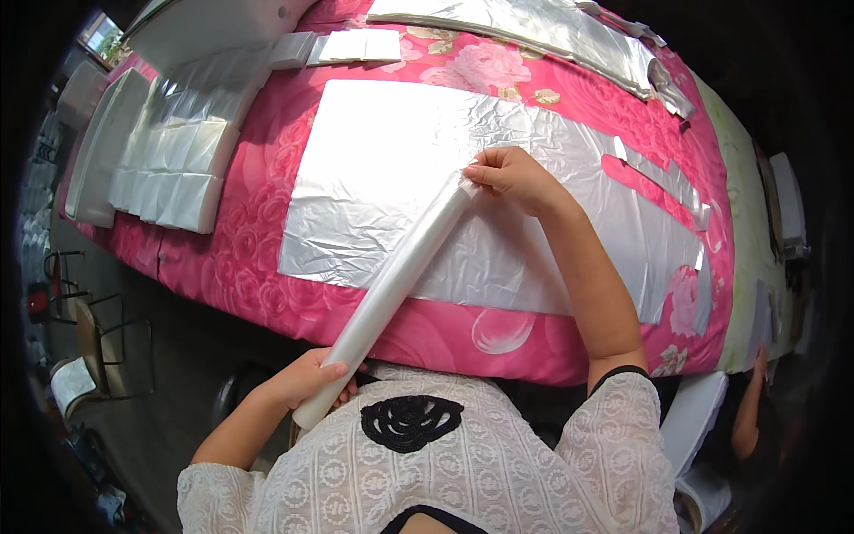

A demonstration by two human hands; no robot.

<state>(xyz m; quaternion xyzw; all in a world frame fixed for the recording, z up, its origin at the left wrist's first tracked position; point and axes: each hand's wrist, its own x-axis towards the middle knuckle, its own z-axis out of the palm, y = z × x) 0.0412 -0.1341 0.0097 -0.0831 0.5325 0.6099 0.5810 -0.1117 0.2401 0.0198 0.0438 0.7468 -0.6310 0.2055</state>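
A long, narrow roll of translucent white plastic film (391, 285) slants across in front of me. My left hand (318, 377) is wrapped round its lower end, near my body. At the upper end, my right hand (509, 178) pinches the film between thumb and fingers. Below the roll, a wide, shiny white plastic sheet (365, 151) lies creased and flat on the table. Its right end splits into strips with a long rounded gap between them. Whether it is one layer or several, I cannot tell.
A pink floral cloth (258, 222) covers the table. Several folded white plastic packs (182, 191) stand in rows at the left, beside a white tray (93, 165). More plastic sheets (534, 36) lie along the far side. A chair (93, 338) stands lower left; another person's arm (749, 409) shows at right.
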